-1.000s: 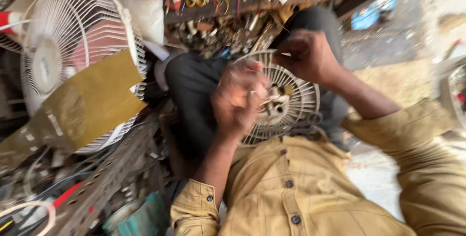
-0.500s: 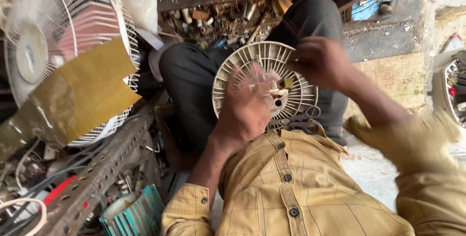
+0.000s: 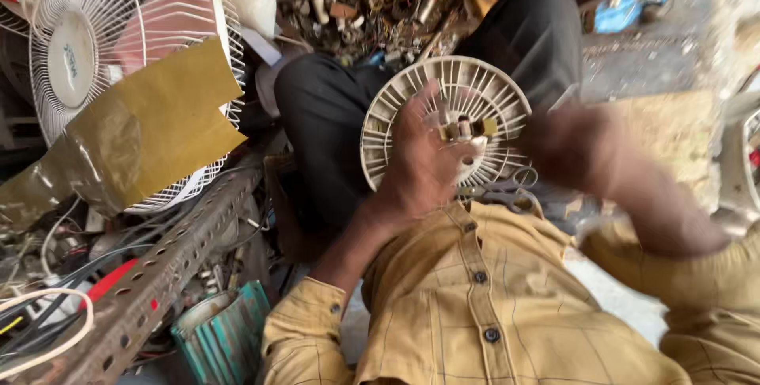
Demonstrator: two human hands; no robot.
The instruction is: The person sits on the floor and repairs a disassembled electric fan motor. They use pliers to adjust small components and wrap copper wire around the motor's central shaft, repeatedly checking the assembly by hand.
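A round cream slotted fan cover (image 3: 475,88) rests against my lap, over my dark trousers (image 3: 332,116). My left hand (image 3: 419,167) grips its lower left side, fingers spread across the slots. Small brass-coloured parts (image 3: 467,127) sit at the cover's centre, just past my fingertips. My right hand (image 3: 574,147) is blurred at the cover's right edge; whether it holds anything is unclear. Both sleeves belong to my mustard checked shirt (image 3: 491,306).
A white wire-guard fan (image 3: 103,44) with a sheet of olive tape (image 3: 150,131) stands at left. A rusty perforated angle bar (image 3: 170,270), loose wires (image 3: 39,329) and a teal finned motor housing (image 3: 222,333) lie at lower left. Scrap parts (image 3: 372,13) clutter the shelf ahead.
The view shifted so the fan cover sits higher and more central. My right hand moved from the cover's top right edge down to its right side and is blurred. My left hand stays on the cover.
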